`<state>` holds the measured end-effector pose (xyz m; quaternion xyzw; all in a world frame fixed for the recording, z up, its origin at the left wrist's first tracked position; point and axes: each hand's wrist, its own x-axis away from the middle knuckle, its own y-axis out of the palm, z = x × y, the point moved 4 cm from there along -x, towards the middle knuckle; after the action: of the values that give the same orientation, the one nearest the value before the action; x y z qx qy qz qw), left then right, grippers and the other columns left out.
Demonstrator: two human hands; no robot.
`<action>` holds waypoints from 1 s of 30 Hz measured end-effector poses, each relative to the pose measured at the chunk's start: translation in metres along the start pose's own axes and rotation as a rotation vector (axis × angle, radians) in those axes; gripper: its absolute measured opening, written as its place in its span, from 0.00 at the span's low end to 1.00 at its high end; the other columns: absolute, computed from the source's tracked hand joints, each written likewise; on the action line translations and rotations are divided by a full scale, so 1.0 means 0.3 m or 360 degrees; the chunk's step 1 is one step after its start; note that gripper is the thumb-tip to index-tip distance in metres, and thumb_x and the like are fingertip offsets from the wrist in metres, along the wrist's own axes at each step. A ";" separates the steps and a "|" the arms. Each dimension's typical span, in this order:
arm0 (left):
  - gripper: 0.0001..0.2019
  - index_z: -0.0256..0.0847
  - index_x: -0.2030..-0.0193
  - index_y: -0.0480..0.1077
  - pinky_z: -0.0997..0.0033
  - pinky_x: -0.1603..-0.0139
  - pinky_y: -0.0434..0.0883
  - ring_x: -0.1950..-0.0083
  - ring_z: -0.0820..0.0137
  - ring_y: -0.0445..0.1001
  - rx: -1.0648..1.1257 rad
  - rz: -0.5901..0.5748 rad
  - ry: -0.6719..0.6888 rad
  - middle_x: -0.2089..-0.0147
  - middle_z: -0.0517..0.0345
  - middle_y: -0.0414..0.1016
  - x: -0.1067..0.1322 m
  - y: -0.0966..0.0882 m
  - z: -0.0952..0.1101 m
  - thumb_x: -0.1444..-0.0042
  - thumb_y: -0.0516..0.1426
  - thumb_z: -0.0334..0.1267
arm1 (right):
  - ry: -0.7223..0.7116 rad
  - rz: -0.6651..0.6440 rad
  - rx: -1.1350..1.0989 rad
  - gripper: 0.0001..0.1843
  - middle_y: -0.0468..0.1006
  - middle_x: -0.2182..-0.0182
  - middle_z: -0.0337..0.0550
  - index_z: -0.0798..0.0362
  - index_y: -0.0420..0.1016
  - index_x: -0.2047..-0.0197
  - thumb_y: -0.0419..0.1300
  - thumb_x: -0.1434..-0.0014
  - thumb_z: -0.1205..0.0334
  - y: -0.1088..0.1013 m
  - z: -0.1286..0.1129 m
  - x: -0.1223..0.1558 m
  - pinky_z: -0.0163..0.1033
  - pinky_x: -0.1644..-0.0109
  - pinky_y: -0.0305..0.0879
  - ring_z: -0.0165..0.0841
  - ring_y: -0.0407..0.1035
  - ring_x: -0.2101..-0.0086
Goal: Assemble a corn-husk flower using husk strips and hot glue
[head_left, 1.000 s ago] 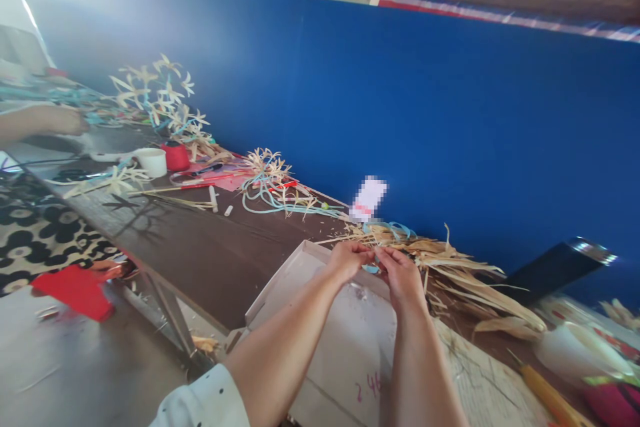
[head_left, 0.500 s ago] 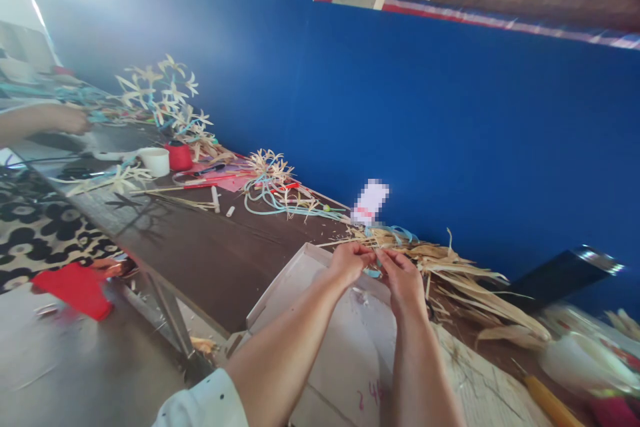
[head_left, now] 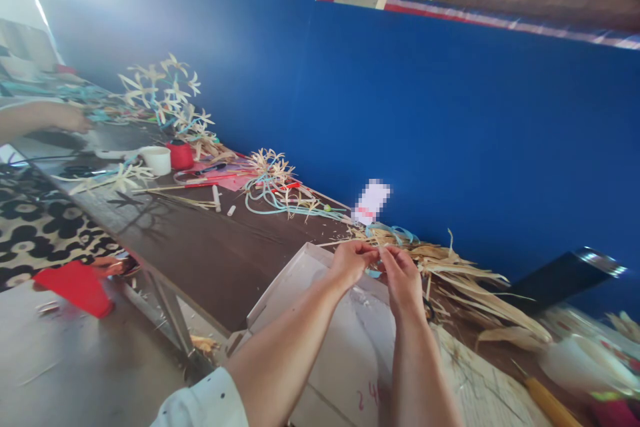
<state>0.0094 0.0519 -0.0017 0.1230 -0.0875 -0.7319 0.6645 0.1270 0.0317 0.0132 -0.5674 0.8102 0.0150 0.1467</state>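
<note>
My left hand (head_left: 351, 261) and my right hand (head_left: 401, 275) meet fingertip to fingertip above the far edge of a shallow white cardboard box (head_left: 320, 320). Both are closed in a pinch. Whatever lies between the fingertips is too small and too covered to name. Just beyond my right hand spreads a heap of dry, straw-coloured husk strips (head_left: 460, 267). Pale blue cord (head_left: 395, 233) loops behind the fingers. Left of my hands lies a bunch of husk flowers (head_left: 270, 165) with pale blue stems.
A blue partition (head_left: 400, 107) runs behind the brown table (head_left: 215, 240). Taller husk flowers (head_left: 160, 90), a white cup (head_left: 157, 160) and a red spool (head_left: 180, 155) stand to the left. A black flask (head_left: 565, 280) leans at right, above a yellow-handled tool (head_left: 550, 403). Another person's hand (head_left: 70, 118) is far left.
My hands stay pinched together in nearly the same place, with a slight shift of the fingertips. The view has moved very slightly.
</note>
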 end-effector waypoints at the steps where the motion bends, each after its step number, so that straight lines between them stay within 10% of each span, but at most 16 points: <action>1: 0.18 0.32 0.71 0.73 0.76 0.70 0.62 0.75 0.77 0.65 0.0030 -0.0008 -0.0002 0.76 0.59 0.71 0.001 0.001 0.002 0.62 0.63 0.48 | -0.0008 -0.0003 -0.0012 0.20 0.74 0.74 0.40 0.53 0.73 0.65 0.62 0.54 0.45 0.001 -0.003 0.001 0.34 0.74 0.61 0.32 0.66 0.74; 30: 0.11 0.32 0.71 0.74 0.78 0.75 0.58 0.78 0.80 0.60 0.0021 0.0157 0.0002 0.78 0.60 0.69 0.015 -0.011 0.036 0.57 0.61 0.40 | 0.0049 0.0046 -0.0040 0.25 0.67 0.82 0.37 0.55 0.78 0.63 0.58 0.51 0.40 -0.007 -0.022 0.025 0.33 0.76 0.56 0.27 0.60 0.79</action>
<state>0.0025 0.0475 0.0073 0.1232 -0.0979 -0.6976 0.6990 0.1251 0.0228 0.0178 -0.5575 0.8202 0.0185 0.1268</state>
